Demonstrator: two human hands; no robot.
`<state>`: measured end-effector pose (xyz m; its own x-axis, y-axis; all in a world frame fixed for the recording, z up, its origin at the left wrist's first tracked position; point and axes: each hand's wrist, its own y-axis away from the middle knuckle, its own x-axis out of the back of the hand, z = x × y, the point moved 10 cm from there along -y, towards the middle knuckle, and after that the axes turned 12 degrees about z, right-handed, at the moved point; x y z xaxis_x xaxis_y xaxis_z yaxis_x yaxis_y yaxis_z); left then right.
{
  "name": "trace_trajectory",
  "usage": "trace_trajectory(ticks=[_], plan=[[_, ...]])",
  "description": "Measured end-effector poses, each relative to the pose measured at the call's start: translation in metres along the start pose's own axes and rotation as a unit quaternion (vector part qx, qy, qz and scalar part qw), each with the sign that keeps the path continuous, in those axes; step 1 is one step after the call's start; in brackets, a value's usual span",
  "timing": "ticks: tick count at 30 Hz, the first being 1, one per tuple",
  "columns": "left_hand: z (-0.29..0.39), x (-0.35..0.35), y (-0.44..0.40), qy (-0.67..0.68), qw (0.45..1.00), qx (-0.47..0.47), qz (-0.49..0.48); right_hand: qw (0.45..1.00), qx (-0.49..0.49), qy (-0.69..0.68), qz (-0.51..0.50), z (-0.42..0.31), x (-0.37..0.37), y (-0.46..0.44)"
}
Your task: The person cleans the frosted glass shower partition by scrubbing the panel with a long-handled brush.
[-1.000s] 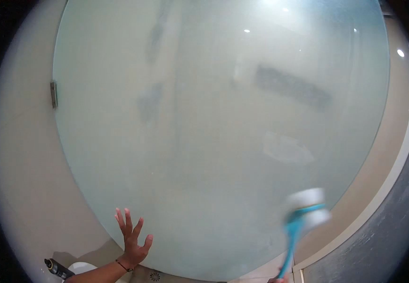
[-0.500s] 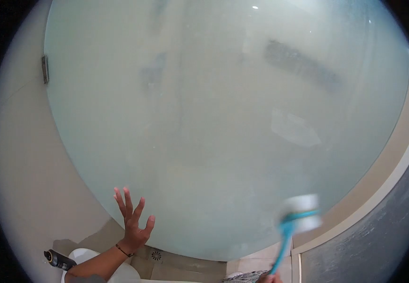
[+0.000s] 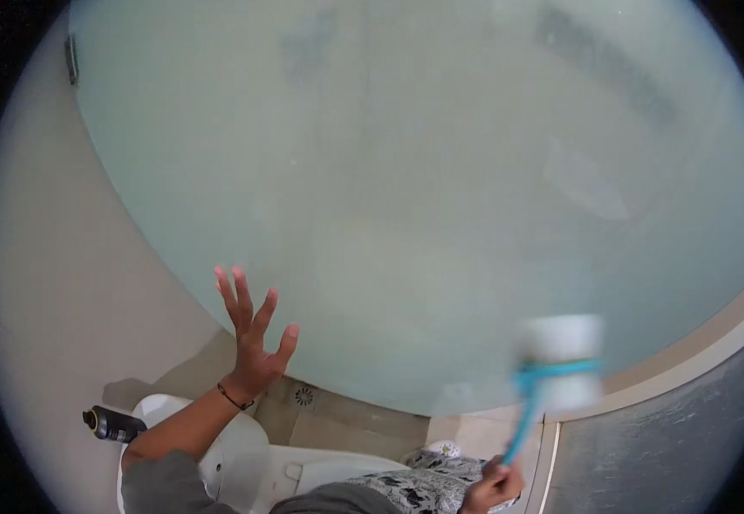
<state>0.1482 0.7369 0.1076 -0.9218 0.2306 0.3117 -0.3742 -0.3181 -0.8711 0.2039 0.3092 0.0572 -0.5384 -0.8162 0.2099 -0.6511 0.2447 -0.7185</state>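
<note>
Fingers of the left hand were spread wide, the thumb held out to the side, in front of the frosted glass panel; whether their tips met it could not be told. A dark bracelet circled that wrist, and a grey sleeve covered the arm farther back. On the right hand, the fingers were curled round the lower end of a turquoise-handled tool. It slanted upward, its blurred white head in front of the panel's lower right part; contact with the glass was unclear. Below the left forearm sat a white toilet, with a dark bottle near the elbow. A round floor drain lay just beside the left wrist in view, and patterned fabric spread near the right hand.
</note>
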Motion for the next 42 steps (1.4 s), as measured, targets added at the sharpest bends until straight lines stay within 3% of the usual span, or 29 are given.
trace_trajectory(ticks=[2, 4, 5, 7, 9, 10, 12, 13, 14, 15, 16, 17, 19, 20, 22, 23, 25, 26, 28, 29, 31, 32, 34, 35, 37, 38, 41, 42], plan=[[0.001, 0.0, 0.0, 0.001, 1.0, -0.006, -0.001, 0.961, -0.224, -0.139, 0.087, 0.028, 0.006, -0.005], [0.0, 0.0, 0.001, -0.004, 1.0, -0.01, 0.003, 0.938, -0.269, -0.199, 0.086, 0.034, -0.008, 0.009], [0.001, 0.0, 0.001, -0.004, 1.0, -0.008, 0.004, 0.957, -0.228, -0.151, 0.096, 0.07, 0.0, 0.04], [0.001, 0.0, 0.0, -0.009, 1.0, -0.008, -0.004, 0.995, -0.042, 0.0, -0.091, 0.03, -0.021, 0.043], [0.002, 0.0, -0.001, -0.025, 0.999, -0.021, -0.003, 0.99, 0.09, 0.043, -0.101, 0.021, -0.018, 0.04], [0.003, -0.001, 0.0, -0.033, 0.999, -0.03, -0.011, 0.989, 0.116, 0.096, -0.01, 0.028, 0.001, 0.038], [0.006, 0.0, -0.001, -0.035, 0.999, -0.035, -0.012, 0.98, -0.17, -0.086, 0.059, 0.052, 0.005, 0.025], [0.008, 0.0, -0.003, -0.035, 0.999, -0.039, -0.008, 0.938, -0.278, -0.181, 0.1, 0.042, -0.005, 0.015], [0.01, 0.0, -0.003, -0.029, 0.999, -0.045, -0.007, 0.91, -0.325, -0.241, 0.085, 0.051, -0.017, 0.031], [0.007, 0.001, -0.002, -0.031, 0.999, -0.035, -0.011, 0.943, -0.247, -0.215, 0.06, 0.059, -0.021, 0.052], [0.004, 0.0, 0.0, -0.03, 0.999, -0.028, -0.015, 0.99, -0.075, -0.119, -0.015, 0.045, -0.027, 0.058], [0.004, 0.0, 0.001, -0.033, 0.999, -0.021, -0.017, 0.991, 0.098, -0.008, -0.087, 0.028, -0.04, 0.067], [0.003, 0.0, 0.002, -0.04, 0.999, -0.03, -0.011, 0.984, 0.053, -0.083, -0.151, -0.006, -0.048, 0.032], [0.006, -0.001, -0.001, -0.039, 0.999, -0.031, -0.008, 0.988, 0.06, -0.087, -0.111, -0.005, -0.037, 0.021], [0.005, -0.003, 0.0, -0.021, 1.0, -0.021, -0.006, 0.996, 0.032, 0.033, 0.073, 0.046, 0.004, 0.039], [0.003, -0.002, 0.0, -0.016, 1.0, -0.007, -0.002, 0.964, -0.194, -0.159, 0.089, 0.057, -0.005, 0.024], [0.005, -0.002, -0.002, -0.013, 1.0, -0.01, -0.001, 0.9, -0.323, -0.265, 0.125, 0.069, -0.019, 0.031], [0.006, -0.002, -0.003, -0.014, 1.0, -0.009, 0.002, 0.961, -0.206, -0.151, 0.103, 0.073, -0.014, 0.042], [0.005, -0.001, -0.002, -0.015, 1.0, -0.009, 0.005, 0.994, 0.0, 0.031, -0.109, 0.056, -0.021, 0.05], [0.003, -0.004, 0.0, -0.02, 1.0, -0.006, -0.004, 0.994, 0.111, 0.006, -0.003, 0.021, -0.013, 0.042], [0.005, -0.002, -0.001, -0.011, 1.0, -0.003, 0.002, 0.995, 0.088, 0.026, 0.036, 0.009, 0.001, 0.026], [0.005, -0.001, -0.001, -0.006, 1.0, -0.003, 0.0, 1.0, 0.027, 0.015, -0.003, 0.017, 0.0, 0.019], [0.006, -0.001, -0.001, -0.004, 1.0, 0.0, -0.005, 0.964, -0.221, -0.135, 0.056, 0.045, -0.006, 0.023], [0.006, -0.002, -0.001, -0.004, 1.0, 0.002, -0.007, 0.952, -0.25, -0.148, 0.099, 0.065, -0.01, 0.046], [0.007, 0.001, -0.001, 0.0, 1.0, -0.001, -0.002, 0.998, -0.063, -0.031, 0.005, 0.062, -0.023, 0.074], [0.006, -0.002, -0.002, 0.003, 1.0, 0.0, -0.003, 0.999, 0.046, 0.014, 0.006, 0.008, -0.024, 0.051], [0.009, -0.001, -0.003, -0.002, 1.0, 0.003, -0.009, 0.997, 0.034, -0.015, 0.074, -0.011, -0.007, 0.037], [0.01, 0.0, -0.004, 0.0, 1.0, 0.002, -0.014, 0.995, -0.043, -0.024, 0.087, -0.001, -0.004, 0.033]])
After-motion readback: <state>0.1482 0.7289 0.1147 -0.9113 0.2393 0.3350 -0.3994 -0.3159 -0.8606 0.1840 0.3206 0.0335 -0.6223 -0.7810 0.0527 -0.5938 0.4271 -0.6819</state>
